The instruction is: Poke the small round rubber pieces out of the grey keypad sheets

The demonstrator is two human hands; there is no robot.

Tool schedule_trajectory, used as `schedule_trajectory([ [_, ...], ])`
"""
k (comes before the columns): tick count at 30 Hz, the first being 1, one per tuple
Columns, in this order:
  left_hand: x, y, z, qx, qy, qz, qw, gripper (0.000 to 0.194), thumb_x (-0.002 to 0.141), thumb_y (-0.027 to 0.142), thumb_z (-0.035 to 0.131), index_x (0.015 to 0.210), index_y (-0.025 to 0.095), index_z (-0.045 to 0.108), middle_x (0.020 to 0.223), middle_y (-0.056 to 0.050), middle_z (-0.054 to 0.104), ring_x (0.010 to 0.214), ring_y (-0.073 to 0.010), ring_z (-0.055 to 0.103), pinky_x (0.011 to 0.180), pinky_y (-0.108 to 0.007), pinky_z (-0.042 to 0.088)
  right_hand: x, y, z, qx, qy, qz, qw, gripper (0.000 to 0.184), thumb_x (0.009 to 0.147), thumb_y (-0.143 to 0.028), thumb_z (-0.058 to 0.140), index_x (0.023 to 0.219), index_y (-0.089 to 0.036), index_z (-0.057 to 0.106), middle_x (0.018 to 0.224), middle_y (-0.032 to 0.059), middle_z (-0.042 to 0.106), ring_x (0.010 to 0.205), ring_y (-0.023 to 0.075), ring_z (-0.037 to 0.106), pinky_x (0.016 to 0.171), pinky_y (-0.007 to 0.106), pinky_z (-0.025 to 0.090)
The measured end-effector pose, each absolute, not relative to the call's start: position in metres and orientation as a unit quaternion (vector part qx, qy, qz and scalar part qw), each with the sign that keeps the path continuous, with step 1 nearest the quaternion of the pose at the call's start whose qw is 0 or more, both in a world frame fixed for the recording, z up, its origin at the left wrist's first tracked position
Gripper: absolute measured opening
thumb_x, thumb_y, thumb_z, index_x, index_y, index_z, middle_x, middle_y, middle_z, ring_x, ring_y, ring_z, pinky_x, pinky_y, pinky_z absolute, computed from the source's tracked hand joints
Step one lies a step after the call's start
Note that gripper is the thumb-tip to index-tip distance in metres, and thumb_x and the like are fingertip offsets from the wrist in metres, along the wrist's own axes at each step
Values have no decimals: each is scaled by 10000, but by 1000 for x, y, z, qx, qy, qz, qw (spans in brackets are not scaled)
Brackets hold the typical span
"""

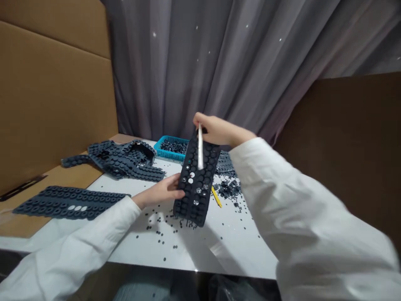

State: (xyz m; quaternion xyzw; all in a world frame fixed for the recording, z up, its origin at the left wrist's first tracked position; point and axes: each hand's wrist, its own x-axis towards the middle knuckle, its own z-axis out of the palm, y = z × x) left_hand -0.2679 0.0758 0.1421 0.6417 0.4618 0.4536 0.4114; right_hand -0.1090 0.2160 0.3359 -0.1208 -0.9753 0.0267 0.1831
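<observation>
You hold the long black rubber sheet with round studs (205,167) above the white tabletop (238,255), its long axis running steeply, upper end leaning right, lower end towards you. Your left hand (161,191) pinches its left edge between thumb and fingers. Your right hand (213,127), at the upper end, pinches a slim white stick (200,146) pointing down across the studs.

Two hands (159,192), one white tool (200,148)
</observation>
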Motion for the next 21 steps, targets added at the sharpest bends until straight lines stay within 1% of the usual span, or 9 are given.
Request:
schedule_trajectory([
  [2,-246,75,129,571,445,481,496,592,698,385,729,1222,199,525,1180,-97,637,1100,-266,589,933,-402,468,-123,233,300,-192,-968,48,156,237,730,-32,570,842,-195,439,713,-23,508,643,124,445,687,263,373],
  [5,-234,78,100,521,481,478,519,505,713,386,688,1128,143,534,982,-113,696,907,-268,663,790,-414,526,-140,250,237,-277,-942,97,163,171,785,-107,587,869,-179,457,814,41,566,731,163,496,749,297,392],
  [8,-239,83,81,506,505,479,510,438,694,346,678,1046,133,529,907,-102,700,858,-262,673,793,-417,524,-144,250,189,-302,-926,139,181,57,911,-207,458,940,-160,448,861,66,588,795,172,531,769,289,412],
  [12,-251,85,82,516,529,469,484,362,693,302,667,990,135,543,926,-100,689,916,-272,658,812,-412,520,-119,224,161,-281,-913,191,226,258,1003,-245,178,1050,-172,421,915,38,583,868,137,548,821,253,420],
  [14,-255,81,89,524,545,459,466,411,692,304,672,1042,126,548,956,-108,678,941,-282,649,828,-428,515,-93,201,153,-234,-891,260,288,246,1001,-300,235,1023,-176,447,929,39,567,857,144,537,806,262,436],
  [15,-255,77,92,522,557,457,456,471,687,305,681,1095,120,535,993,-121,665,968,-294,637,850,-450,504,-78,187,148,-219,-887,292,282,256,997,-328,267,968,-182,475,901,31,565,824,143,538,787,267,447],
  [18,-250,52,98,539,621,455,341,701,679,306,702,1291,115,420,1202,-179,558,1132,-345,532,965,-542,410,-36,149,129,-220,-870,379,226,271,968,-376,395,891,-191,578,835,24,610,786,151,581,734,283,490],
  [19,-245,40,99,575,648,438,239,718,702,324,685,1329,124,396,1269,-184,508,1186,-351,483,1000,-548,378,-25,139,121,-222,-861,397,227,238,948,-374,455,928,-199,615,869,36,642,823,161,606,743,296,505],
  [21,-230,12,96,666,651,355,84,567,779,341,613,1297,165,466,1284,-159,506,1221,-349,445,1013,-543,368,-10,126,106,-234,-846,394,272,193,902,-365,552,943,-214,666,875,53,682,807,179,639,721,317,523],
])
